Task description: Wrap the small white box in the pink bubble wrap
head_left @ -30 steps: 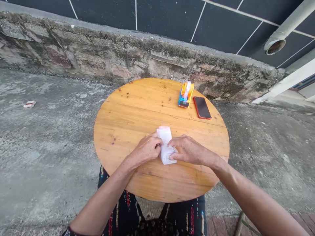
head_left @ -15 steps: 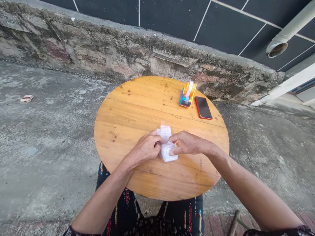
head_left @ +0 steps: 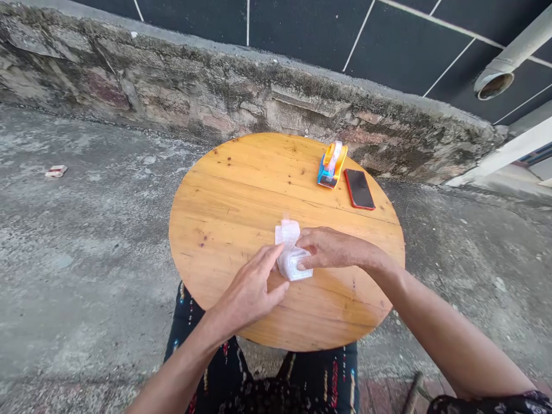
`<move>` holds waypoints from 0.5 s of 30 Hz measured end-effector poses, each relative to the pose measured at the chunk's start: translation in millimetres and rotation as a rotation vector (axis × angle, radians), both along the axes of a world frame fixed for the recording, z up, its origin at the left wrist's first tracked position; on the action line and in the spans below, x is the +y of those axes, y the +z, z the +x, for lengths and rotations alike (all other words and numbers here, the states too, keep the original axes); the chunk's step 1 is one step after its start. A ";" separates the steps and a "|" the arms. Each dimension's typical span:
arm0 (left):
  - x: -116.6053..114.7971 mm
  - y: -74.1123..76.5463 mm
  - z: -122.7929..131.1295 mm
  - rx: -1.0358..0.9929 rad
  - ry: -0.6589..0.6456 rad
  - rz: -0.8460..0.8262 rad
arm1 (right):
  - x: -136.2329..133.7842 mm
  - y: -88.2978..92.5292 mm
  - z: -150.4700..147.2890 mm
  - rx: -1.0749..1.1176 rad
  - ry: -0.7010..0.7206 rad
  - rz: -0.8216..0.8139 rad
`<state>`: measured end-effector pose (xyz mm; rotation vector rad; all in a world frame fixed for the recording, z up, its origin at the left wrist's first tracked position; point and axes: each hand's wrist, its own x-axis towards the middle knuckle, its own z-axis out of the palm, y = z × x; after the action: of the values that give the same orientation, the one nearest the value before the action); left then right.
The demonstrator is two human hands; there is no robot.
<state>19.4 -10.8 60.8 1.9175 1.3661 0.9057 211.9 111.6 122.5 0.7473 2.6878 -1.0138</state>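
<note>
A small bundle in whitish, translucent bubble-wrap-like sheeting rests near the middle of the round wooden table. One flap of the sheeting sticks out on its far side. My right hand grips the bundle from the right, thumb on its near face and fingers behind. Along the left side, my left hand has its thumb and fingers spread apart, fingertips close to the wrap; whether they touch it I cannot tell. What lies inside the wrap is hidden.
A yellow and blue tape dispenser stands at the table's far right. Beside it lies a phone with a red case. Behind the table runs a low stone wall. A drainpipe opens at upper right. A small crumpled packet lies on the ground.
My left hand has loosened from the bundle, spreading its fingers and moving slightly back toward me. My right hand keeps its grip on the wrap. The view has shifted a little.
</note>
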 end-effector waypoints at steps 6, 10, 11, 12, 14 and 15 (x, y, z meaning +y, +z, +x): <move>0.9 -12.3 15.6 0.006 -0.018 0.082 | -16.5 11.0 -4.2 -0.131 -0.020 0.177; 4.0 -5.0 12.6 0.042 -0.057 0.075 | -22.7 10.5 -3.5 -0.193 0.009 0.245; 5.0 -3.4 11.3 0.046 -0.069 0.073 | -23.6 10.2 -2.7 -0.194 0.005 0.254; 6.1 -2.4 10.2 0.045 -0.079 0.074 | -24.6 10.0 -1.8 -0.186 0.000 0.256; 8.4 -2.2 8.6 0.029 -0.096 0.075 | -27.0 9.9 0.2 -0.152 -0.006 0.235; 9.6 -2.8 8.2 0.016 -0.101 0.071 | -28.8 9.8 1.1 -0.130 -0.014 0.217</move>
<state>27.6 -1.2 58.0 2.0320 1.2486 0.9026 213.0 82.7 132.3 0.8392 2.7096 -0.6574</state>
